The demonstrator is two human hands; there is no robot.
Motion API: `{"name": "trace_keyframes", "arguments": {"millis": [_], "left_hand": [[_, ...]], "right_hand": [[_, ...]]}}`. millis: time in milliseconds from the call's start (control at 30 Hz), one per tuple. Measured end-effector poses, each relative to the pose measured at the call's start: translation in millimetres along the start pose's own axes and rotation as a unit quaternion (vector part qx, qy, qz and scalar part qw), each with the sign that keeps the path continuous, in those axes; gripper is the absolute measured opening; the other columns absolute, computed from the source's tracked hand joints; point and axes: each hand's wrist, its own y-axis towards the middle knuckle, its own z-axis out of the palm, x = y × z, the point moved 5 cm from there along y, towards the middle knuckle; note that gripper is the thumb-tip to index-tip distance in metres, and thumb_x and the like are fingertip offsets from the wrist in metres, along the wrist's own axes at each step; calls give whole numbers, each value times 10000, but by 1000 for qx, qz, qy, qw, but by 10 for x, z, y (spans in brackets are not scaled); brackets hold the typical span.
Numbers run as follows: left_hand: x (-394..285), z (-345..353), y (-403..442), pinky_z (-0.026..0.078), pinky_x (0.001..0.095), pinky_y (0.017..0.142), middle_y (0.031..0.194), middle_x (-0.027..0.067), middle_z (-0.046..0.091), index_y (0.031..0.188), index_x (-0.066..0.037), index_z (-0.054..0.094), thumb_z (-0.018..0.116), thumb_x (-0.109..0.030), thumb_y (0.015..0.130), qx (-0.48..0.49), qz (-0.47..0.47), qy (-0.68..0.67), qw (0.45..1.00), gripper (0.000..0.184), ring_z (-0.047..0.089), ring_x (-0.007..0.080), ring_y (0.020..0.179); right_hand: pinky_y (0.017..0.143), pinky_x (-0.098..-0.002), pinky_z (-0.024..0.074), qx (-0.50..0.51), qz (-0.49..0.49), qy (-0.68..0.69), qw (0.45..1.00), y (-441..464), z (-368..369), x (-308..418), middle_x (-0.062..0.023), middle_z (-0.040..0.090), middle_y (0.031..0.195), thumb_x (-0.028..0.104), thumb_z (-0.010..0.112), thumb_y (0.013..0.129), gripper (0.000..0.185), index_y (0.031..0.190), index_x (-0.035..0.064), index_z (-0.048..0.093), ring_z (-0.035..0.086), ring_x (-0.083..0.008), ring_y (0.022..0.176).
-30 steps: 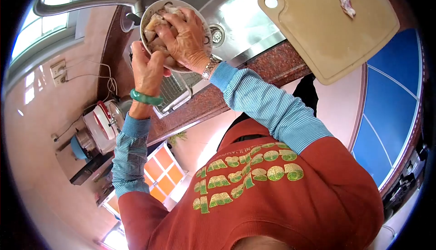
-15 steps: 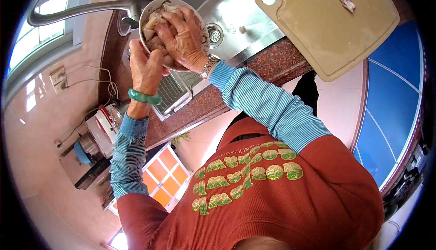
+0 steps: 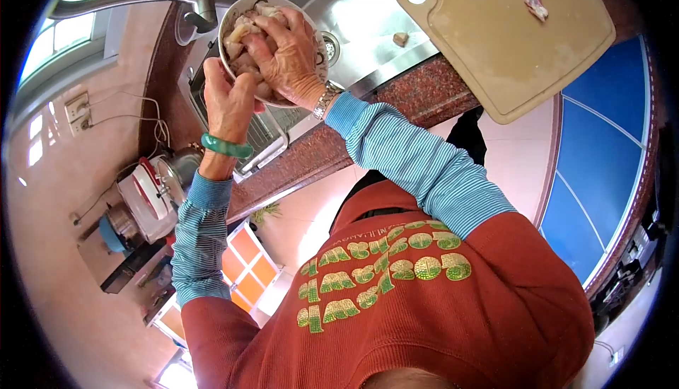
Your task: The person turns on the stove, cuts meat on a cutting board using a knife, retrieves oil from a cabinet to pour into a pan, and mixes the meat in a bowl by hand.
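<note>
A white patterned bowl [image 3: 322, 68] of pale, raw-looking meat pieces [image 3: 245, 31] is tilted over the sink edge. My left hand [image 3: 231, 99], wearing a green bangle, grips the near left side of the rim, thumb and fingers closed on it. My right hand [image 3: 286, 56], with a metal watch on the wrist, lies over the pieces with its fingers spread; its fingertips press among them. A small pale piece [image 3: 401, 39] lies on the sink floor, to the right of the drain [image 3: 331, 47].
A tan cutting board [image 3: 509, 49] holding a few scraps [image 3: 535, 3] overlaps the right side of the steel sink [image 3: 368, 7]. The faucet [image 3: 127, 0] reaches left of the bowl. Below the bowl is a wire rack [image 3: 265, 131], beside the red stone counter edge [image 3: 431, 99].
The small piece came into sight on the sink floor and shifted right, away from the drain. Both hands keep nearly the same hold and place at the bowl. The whole view has shifted slightly.
</note>
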Motion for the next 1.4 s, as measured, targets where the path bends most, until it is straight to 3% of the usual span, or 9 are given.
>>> {"name": "trace_keyframes", "arguments": {"millis": [400,600,733,800,867,1000,1200,1333,1400], "left_hand": [[915,159,-380,438,207,417,917,82,565,1147,-19,385,413,-19,754,-36,-96,-458,883,394,567,151,617],[1154,291,-661,420,216,411,998,104,531,1222,-46,349,403,21,706,-128,-90,-564,811,523,550,169,684],[1313,146,-885,400,192,360,1058,130,520,1249,-30,316,409,4,709,-160,-102,-542,819,549,572,170,701],[1375,109,-1017,404,189,358,1057,131,521,1255,-29,311,407,6,705,-186,-102,-540,814,560,574,170,702],[1327,71,-1132,394,439,959,1280,159,397,1321,-40,265,439,-7,716,-176,-137,-554,802,630,415,297,1180],[1383,27,-1308,422,398,891,1278,154,380,1340,-45,226,418,2,703,-190,-132,-569,789,667,433,284,1124],[1267,59,-1301,387,181,338,1031,120,513,1292,-19,279,420,-32,708,-198,-146,-566,787,601,542,135,621],[1239,103,-1193,412,190,387,1031,100,520,1258,-10,330,432,-41,704,-138,-120,-568,803,563,552,132,677],[1161,139,-1114,508,318,740,1148,111,495,1269,-17,331,484,-20,683,-116,-116,-589,791,606,546,202,964]], "right_hand": [[922,-604,162,275,-168,-357,877,-75,100,615,-102,486,1147,513,535,760,432,1066,215,599,297,-342,1148],[588,-396,508,294,-197,-112,929,523,-5,741,-194,605,799,416,508,803,373,933,86,623,628,-280,719],[588,-407,493,129,-173,-322,922,1239,-317,-378,-116,656,823,169,543,814,179,942,87,636,620,-320,673],[567,-359,518,459,-62,-501,731,974,-221,-1327,-203,630,723,187,567,712,211,755,-2,651,630,-303,629],[541,-356,503,577,-103,-575,571,614,-296,-2049,-174,629,691,205,640,643,197,691,14,654,624,-283,635],[661,-392,515,602,3,-644,473,423,-577,-2455,-157,650,812,173,698,604,219,786,51,685,636,-288,729],[828,-379,477,529,108,-648,537,482,-605,-2339,-172,595,1064,103,560,739,301,1022,22,621,585,-290,983],[789,-378,475,512,78,-576,633,582,-616,-2232,-222,602,956,167,616,656,293,887,-13,626,581,-331,926],[672,-431,468,450,6,-515,730,821,-506,-2052,-228,597,830,216,604,612,286,769,-23,600,579,-361,770]]}}
